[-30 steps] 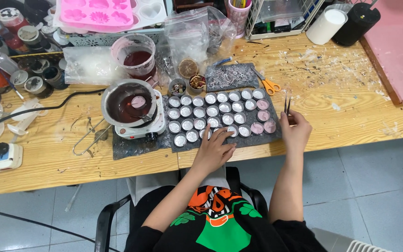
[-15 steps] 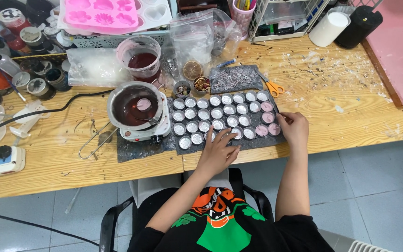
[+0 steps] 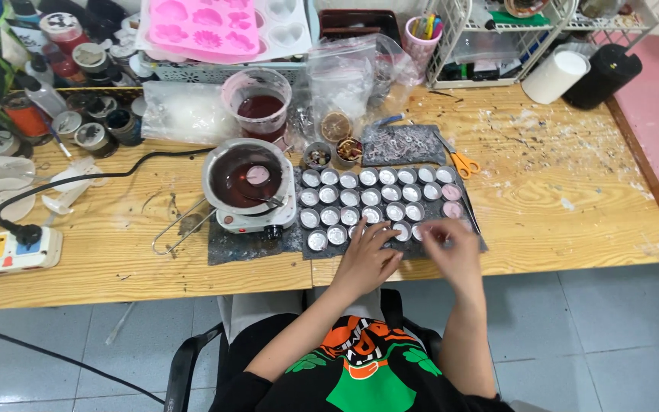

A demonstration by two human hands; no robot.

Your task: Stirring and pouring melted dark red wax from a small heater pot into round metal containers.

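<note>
Wooden tabletop (image 3: 558,198) over grey floor tiles, crowded along the far edge. Dark mat (image 3: 402,145) near the middle, covered with rows of small round cups (image 3: 368,198); most silvery, a few at the mat's right end filled pink.

Left hand (image 3: 366,255) at the mat's near edge, fingers curled loosely and spread down over the front row of cups, touching them; whether one is actually pinched, cannot tell. Right hand (image 3: 455,252) just right of the left, also at the mat's near edge, blurred; grip impossible to judge, and no clear sign of anything held.

Left of the mat, touching it: hotplate (image 3: 257,217) carrying a pot (image 3: 244,174) of dark red liquid, black cord trailing further left to a power strip (image 3: 9,252). Behind the mat: jug (image 3: 257,99) of red liquid, clear bags (image 3: 352,69), pink mould (image 3: 215,23). At the mat's far right corner: orange scissors (image 3: 463,162). Well right of the mat: white roll (image 3: 554,76) beside a black cylinder (image 3: 600,75).
</note>
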